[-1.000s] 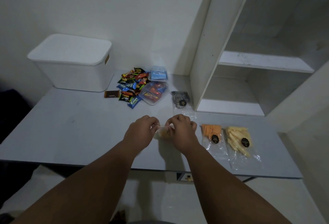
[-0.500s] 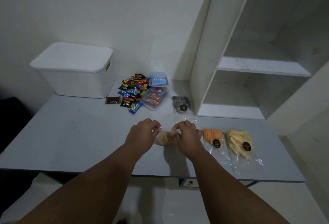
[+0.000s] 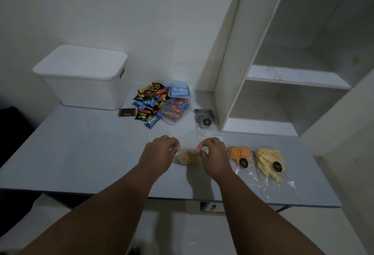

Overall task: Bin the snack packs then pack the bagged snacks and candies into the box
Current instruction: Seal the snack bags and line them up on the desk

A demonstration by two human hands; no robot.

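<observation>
Left hand (image 3: 159,153) and right hand (image 3: 214,157) are wider apart now, each grip pinching the bag (image 3: 188,156) top; probably zipped, box (image 3: 85,76) next.

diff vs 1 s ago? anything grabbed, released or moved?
The left hand and right hand have drawn apart along the top edge of the small snack bag, both still pinching it; more of the bag shows between them. Nothing let go. Lidded white box, candy pile, orange snack bag and yellow snack bag lie as before.
</observation>
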